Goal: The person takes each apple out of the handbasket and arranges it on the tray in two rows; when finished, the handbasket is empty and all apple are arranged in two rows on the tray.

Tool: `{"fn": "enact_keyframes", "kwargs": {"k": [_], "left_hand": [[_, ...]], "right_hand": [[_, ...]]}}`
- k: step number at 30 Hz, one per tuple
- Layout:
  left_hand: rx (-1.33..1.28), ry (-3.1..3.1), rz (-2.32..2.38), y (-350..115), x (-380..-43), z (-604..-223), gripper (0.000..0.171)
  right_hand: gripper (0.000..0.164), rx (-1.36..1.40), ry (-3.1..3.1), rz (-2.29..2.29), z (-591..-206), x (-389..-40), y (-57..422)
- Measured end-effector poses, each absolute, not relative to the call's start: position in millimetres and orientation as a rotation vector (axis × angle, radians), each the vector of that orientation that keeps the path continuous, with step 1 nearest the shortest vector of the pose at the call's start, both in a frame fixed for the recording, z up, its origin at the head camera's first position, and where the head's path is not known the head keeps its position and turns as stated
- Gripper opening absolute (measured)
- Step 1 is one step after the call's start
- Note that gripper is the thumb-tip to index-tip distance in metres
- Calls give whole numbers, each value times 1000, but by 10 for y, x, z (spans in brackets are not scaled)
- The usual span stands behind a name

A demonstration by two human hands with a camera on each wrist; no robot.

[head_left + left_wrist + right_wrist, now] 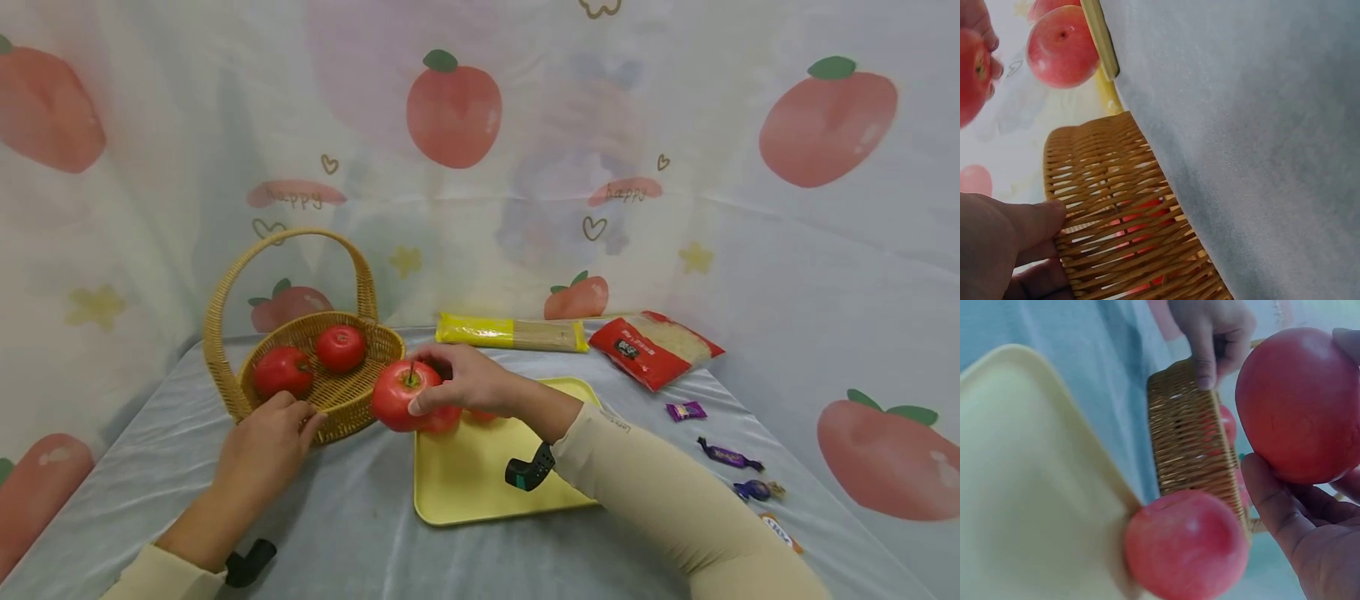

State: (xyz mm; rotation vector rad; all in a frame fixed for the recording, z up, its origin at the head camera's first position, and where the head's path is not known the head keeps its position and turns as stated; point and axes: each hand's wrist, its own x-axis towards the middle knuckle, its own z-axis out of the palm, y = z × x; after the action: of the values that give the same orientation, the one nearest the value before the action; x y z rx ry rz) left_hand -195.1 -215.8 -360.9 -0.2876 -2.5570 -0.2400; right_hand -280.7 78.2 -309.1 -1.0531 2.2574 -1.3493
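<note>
A wicker basket [348,417] with a tall handle stands at the left with two red apples inside, one apple [283,372] near its left wall and another apple [341,347] behind. My left hand [262,442] pinches the near rim, thumb [1047,220] on the outside. Between basket and yellow tray [487,475], my right hand [474,382] holds a red apple [393,398] by its sides, above the table and close to the basket's right edge. Below that hand, an apple [1188,545] sits at the tray's edge; a further apple [482,415] is mostly hidden by the hand.
Behind the tray lie a yellow pack of noodles [510,333] and a red bag [652,348]. Several wrapped candies, among them a purple one [686,411], line the right side of the grey cloth [360,517]. A printed curtain [480,208] encloses the table.
</note>
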Motion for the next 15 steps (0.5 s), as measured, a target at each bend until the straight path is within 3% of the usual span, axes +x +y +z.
{"fn": "enact_keyframes", "kwargs": {"k": [15], "left_hand": [[-275,-2606,-254,-2161,-1964,-3599,15]], "right_hand": [[59,-899,2240,-1288,-3407,-2546,1102]]}}
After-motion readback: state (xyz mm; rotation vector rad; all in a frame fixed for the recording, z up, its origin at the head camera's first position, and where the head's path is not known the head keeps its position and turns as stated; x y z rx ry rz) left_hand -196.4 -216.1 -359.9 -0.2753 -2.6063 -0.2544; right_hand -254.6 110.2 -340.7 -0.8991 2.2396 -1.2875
